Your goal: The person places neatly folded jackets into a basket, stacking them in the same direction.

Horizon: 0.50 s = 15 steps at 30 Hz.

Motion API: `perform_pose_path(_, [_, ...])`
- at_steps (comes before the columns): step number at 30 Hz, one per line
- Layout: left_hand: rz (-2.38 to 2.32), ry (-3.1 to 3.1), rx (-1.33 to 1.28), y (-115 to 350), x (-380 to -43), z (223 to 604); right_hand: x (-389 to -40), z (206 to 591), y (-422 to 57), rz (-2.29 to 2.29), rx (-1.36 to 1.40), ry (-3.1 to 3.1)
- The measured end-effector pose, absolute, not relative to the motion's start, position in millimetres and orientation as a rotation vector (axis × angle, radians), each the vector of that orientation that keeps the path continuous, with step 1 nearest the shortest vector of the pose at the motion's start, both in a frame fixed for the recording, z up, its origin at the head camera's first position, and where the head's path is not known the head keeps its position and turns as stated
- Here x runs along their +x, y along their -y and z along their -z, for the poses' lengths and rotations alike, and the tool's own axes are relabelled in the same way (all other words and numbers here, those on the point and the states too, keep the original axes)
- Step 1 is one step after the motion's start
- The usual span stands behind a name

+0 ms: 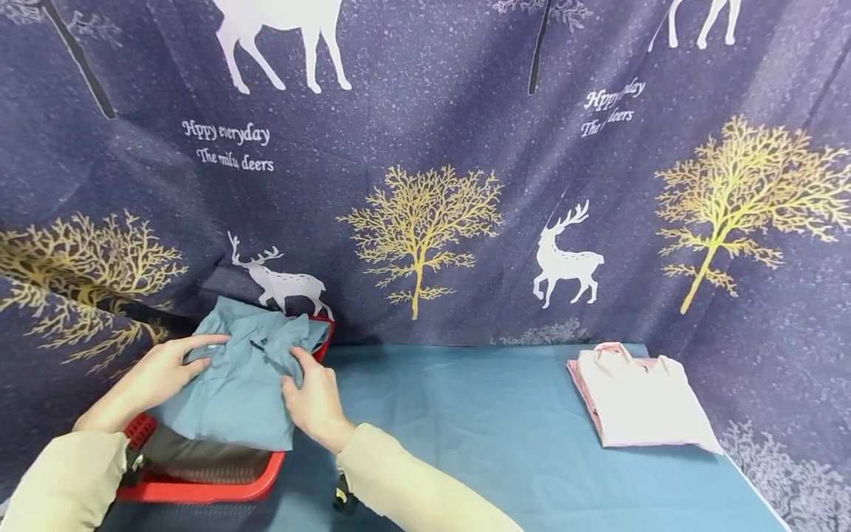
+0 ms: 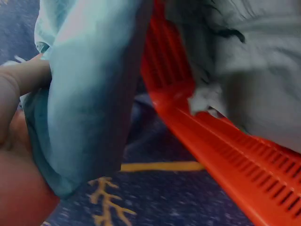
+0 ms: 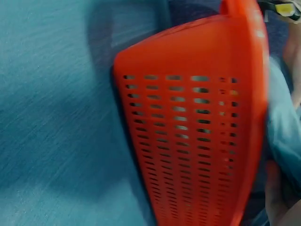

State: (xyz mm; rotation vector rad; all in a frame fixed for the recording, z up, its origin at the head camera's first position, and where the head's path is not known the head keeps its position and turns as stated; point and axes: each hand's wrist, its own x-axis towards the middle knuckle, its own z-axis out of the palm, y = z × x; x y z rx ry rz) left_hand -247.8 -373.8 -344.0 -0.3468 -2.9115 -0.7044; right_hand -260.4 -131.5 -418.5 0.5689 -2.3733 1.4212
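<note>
A folded blue-green garment (image 1: 233,399) is held over the red plastic basket (image 1: 199,491) at the left of the head view. My left hand (image 1: 156,373) grips its left side; in the left wrist view the folded cloth (image 2: 94,89) bulges past the fingers. On the opposite side my right hand (image 1: 318,403) pinches the garment, thumb and forefinger showing. Darker grey-green cloth (image 1: 199,454) lies inside the basket below. From the right wrist the slotted basket wall (image 3: 178,122) fills the middle, with part of the garment (image 3: 282,127) beyond its rim.
A folded pale pink garment (image 1: 645,403) lies at the right end of the table covered in blue-green cloth (image 1: 459,414). Behind the table hangs a dark blue curtain (image 1: 452,125) printed with deer and trees; it also drapes beside the basket.
</note>
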Motion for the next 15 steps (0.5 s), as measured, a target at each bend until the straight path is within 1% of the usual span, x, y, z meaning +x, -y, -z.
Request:
perform_pose_path(8, [0.739, 3.019, -0.301, 395, -258, 365, -261, 429, 149, -1.156, 0.701, 2.455])
perform_pose_path(15, [0.635, 3.121, -0.274, 407, -266, 380, -260, 433, 157, -0.953, 0.789, 2.528])
